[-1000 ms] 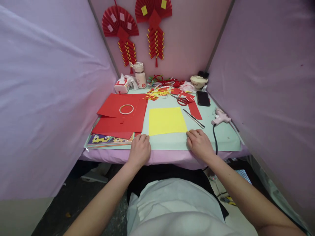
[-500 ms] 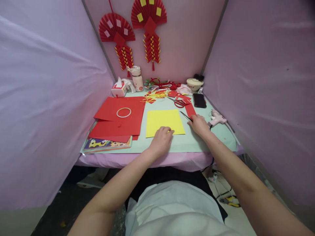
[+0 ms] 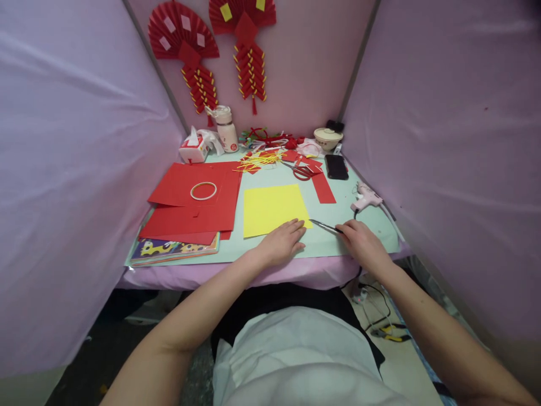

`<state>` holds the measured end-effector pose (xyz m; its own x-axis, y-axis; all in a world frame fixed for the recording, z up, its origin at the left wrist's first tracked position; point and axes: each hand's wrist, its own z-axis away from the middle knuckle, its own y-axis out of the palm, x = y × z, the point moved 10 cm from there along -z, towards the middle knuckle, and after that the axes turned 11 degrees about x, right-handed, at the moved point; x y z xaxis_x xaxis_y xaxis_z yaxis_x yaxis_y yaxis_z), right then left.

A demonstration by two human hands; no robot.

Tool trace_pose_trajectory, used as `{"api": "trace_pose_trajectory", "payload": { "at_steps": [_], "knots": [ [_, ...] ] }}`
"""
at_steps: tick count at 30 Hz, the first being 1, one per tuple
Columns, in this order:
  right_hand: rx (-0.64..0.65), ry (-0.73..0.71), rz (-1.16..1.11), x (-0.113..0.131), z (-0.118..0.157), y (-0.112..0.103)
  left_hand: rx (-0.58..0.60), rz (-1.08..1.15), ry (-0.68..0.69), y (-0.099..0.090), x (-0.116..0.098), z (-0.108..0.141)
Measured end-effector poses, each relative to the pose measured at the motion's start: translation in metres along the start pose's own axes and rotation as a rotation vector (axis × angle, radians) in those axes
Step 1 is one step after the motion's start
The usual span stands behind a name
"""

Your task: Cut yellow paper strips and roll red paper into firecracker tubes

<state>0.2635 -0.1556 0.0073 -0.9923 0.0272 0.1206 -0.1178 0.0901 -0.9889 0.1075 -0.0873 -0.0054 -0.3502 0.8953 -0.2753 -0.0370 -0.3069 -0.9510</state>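
A square yellow sheet (image 3: 273, 206) lies flat on the pale green table mat. My left hand (image 3: 284, 239) rests with fingers spread on the sheet's lower right part, holding nothing. In my right hand (image 3: 359, 239) is a dark, slim pointed tool, perhaps scissors (image 3: 324, 226); its tip points left at the sheet's right edge, near the lower right corner. The handle end is hidden by my fingers.
Red sheets (image 3: 198, 217) with a white ring (image 3: 203, 191) lie left, over a book (image 3: 169, 250). Behind are yellow strips (image 3: 257, 162), red-handled scissors (image 3: 302, 172), a red strip (image 3: 324, 189) and a phone (image 3: 336, 167). A glue gun (image 3: 367, 197) lies right.
My right hand has moved down and toward me with the dark tool, away from the red strip. My left hand has shifted to the sheet's lower right, fingers more stretched. The view has shifted slightly.
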Motion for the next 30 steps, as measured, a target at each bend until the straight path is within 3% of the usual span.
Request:
{"api": "trace_pose_trajectory", "payload": {
  "at_steps": [10,23,30],
  "knots": [
    [-0.035,-0.064,0.011,0.010,0.012,0.005,-0.017,0.019,0.053,0.000,0.005,0.000],
    [0.003,-0.085,0.074,0.024,0.017,0.008,0.119,-0.068,0.064,0.009,0.006,-0.002],
    [-0.015,-0.096,0.085,0.024,0.019,0.008,0.106,-0.072,0.065,0.007,0.004,-0.001]
  ]
}}
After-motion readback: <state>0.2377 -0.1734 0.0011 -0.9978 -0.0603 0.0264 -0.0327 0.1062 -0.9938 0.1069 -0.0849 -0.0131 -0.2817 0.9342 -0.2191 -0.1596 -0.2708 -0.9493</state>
